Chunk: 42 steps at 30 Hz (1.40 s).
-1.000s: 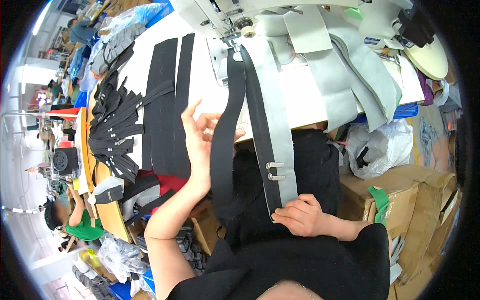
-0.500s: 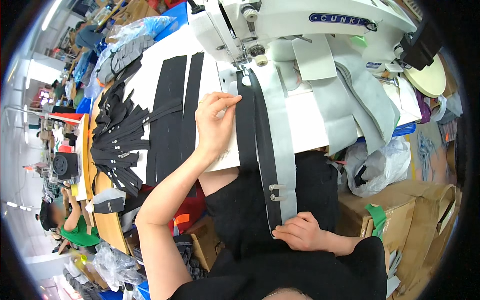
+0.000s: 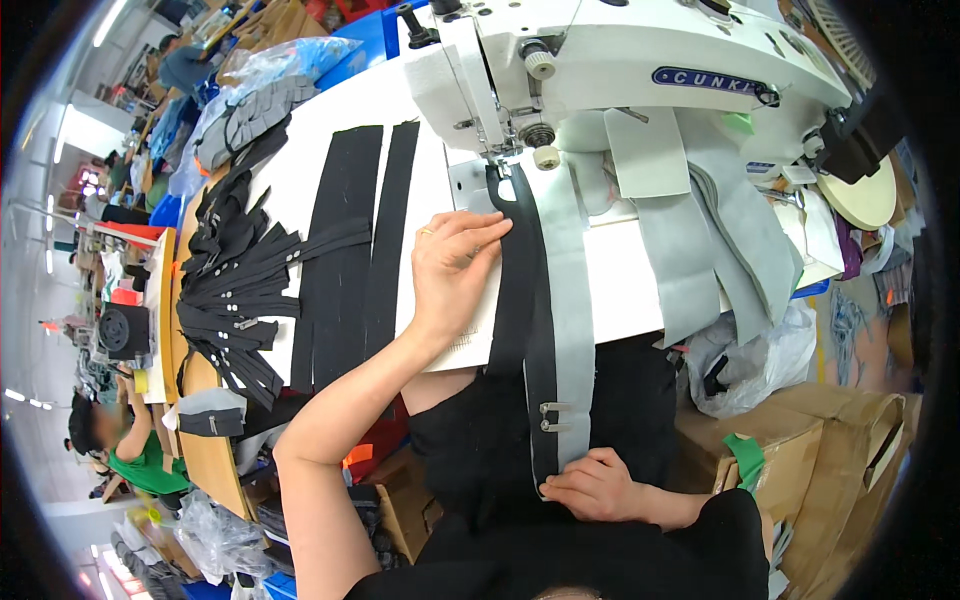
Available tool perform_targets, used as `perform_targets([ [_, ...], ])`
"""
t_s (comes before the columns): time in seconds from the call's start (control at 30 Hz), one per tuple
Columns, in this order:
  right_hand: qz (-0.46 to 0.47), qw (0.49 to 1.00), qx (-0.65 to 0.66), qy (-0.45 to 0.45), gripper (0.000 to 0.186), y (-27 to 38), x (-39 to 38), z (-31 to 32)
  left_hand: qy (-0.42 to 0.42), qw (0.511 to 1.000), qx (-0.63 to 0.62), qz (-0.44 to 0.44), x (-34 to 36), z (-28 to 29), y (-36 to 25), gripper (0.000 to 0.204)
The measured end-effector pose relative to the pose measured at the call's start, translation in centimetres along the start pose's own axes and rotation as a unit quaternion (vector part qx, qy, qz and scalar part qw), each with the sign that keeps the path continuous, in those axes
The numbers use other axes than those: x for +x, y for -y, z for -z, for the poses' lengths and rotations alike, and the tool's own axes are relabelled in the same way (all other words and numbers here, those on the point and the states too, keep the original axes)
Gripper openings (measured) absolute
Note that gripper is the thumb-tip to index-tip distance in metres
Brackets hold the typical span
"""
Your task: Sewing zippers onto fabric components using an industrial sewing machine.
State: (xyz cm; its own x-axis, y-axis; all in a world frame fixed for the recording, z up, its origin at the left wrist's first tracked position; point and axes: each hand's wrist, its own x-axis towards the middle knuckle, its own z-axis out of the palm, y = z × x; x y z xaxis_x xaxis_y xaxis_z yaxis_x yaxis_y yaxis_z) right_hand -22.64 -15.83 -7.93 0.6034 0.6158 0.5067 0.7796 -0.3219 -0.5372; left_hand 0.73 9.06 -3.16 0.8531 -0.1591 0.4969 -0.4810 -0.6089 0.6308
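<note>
Left fingers [image 3: 485, 228] pinch black strip [image 3: 513, 300] edge; right fingers [image 3: 566, 485] clenched on zippered grey strip [image 3: 573, 350].

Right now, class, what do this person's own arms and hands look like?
The left hand wears a gold-coloured ring; none shows on the right hand. Both are gloveless, the forearms uncovered, with no watch or bracelet visible. The black top has short sleeves.

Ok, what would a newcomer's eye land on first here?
Probably the big white sewing machine across the top. Next, two silver zipper pulls on the black-and-grey strip just above the right hand, then the fanned black strips well left of the left hand.
</note>
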Motion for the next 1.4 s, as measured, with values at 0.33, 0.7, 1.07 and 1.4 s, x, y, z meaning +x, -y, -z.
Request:
perform_targets([
  [0.33,-0.01,1.0,0.009,0.023,0.02,-0.5,-0.1,0.1,0.01,0.999,-0.021,0.042,0.2,0.0,0.0,0.034],
  [0.7,-0.021,0.999,0.027,0.014,0.022,-1.0,0.7,0.0,0.029,0.997,-0.015,0.066,0.2,-0.1,-0.1,0.035],
  [1.07,-0.028,0.999,0.024,-0.018,0.025,-2.4,3.3,0.9,0.009,0.996,-0.058,0.061,0.7,-0.3,-0.1,0.031],
  [1.4,-0.025,0.997,-0.021,-0.071,0.025,-3.8,5.5,1.1,0.009,0.995,-0.072,0.064,0.7,-0.5,0.3,0.032],
])
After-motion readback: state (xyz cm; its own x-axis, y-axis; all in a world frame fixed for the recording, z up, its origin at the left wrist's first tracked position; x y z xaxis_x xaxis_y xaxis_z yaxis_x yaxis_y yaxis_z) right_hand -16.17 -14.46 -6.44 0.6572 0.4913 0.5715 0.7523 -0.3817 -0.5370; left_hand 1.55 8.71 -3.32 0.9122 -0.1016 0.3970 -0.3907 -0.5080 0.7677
